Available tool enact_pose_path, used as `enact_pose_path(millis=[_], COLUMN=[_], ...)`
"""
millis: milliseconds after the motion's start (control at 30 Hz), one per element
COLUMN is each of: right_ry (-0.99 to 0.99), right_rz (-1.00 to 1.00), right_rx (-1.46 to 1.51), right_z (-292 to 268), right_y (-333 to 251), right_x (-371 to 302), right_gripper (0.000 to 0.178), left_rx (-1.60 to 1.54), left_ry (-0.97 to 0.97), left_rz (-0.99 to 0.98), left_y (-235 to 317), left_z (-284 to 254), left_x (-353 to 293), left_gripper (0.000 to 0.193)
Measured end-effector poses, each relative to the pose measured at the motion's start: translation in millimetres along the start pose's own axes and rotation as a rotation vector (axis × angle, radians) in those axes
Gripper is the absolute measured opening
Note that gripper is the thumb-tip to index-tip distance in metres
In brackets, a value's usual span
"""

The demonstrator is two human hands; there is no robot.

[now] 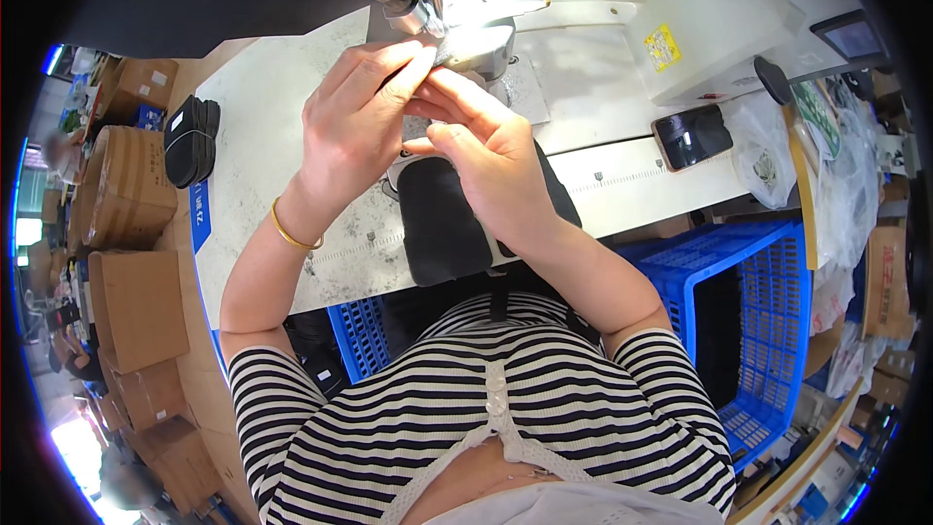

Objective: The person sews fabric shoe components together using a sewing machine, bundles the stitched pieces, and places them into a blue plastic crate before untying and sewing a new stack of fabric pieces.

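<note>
My left hand (355,117) is raised close under the needle area of a sewing machine (413,15), its thumb and fingers pinched together. A small dark grey edge (442,52) shows at its fingertips; what kind of piece it is, I cannot make out. My right hand (491,160) meets the left from the right, fingers bent inward and their tips partly hidden behind the left hand. Whether they grip anything is unclear. Below both hands, a black padded fabric piece (442,224) lies over the table's front edge, partly covered by my right hand and wrist.
A bundle of black pieces (191,141) lies at the white table's (253,136) left edge. To the right are a phone (692,136) and a clear plastic bag (763,156). A blue crate (748,331) stands below right. Cardboard boxes (136,185) are stacked at left.
</note>
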State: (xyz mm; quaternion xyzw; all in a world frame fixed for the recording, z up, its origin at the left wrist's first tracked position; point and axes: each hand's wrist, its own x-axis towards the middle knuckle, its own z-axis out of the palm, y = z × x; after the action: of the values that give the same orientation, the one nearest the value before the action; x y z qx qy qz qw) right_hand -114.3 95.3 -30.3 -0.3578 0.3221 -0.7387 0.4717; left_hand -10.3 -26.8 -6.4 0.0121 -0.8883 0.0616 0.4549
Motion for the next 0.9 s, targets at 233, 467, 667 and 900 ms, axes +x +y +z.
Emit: enact_pose_path(millis=[233, 467, 667, 900], right_ry=[0.015, 0.009, -0.012, 0.004], right_rz=[-0.078, -0.058, -0.095, -0.103], right_rx=[-0.108, -0.183, -0.180, -0.135], right_z=[0, 0, 1, 0], right_y=[6, 8, 10, 11], right_x=[2, 2, 2, 1], right_gripper=[0.053, 0.055, 0.057, 0.055], left_rx=[0.017, 0.030, 0.026, -0.020], left_ry=[0.003, -0.009, -0.010, 0.006], left_rz=[-0.057, -0.101, -0.119, -0.145], left_y=[3, 4, 6, 4], left_z=[5, 4, 4, 3], left_x=[6, 6, 8, 10], left_gripper=[0.040, 0.034, 0.033, 0.030])
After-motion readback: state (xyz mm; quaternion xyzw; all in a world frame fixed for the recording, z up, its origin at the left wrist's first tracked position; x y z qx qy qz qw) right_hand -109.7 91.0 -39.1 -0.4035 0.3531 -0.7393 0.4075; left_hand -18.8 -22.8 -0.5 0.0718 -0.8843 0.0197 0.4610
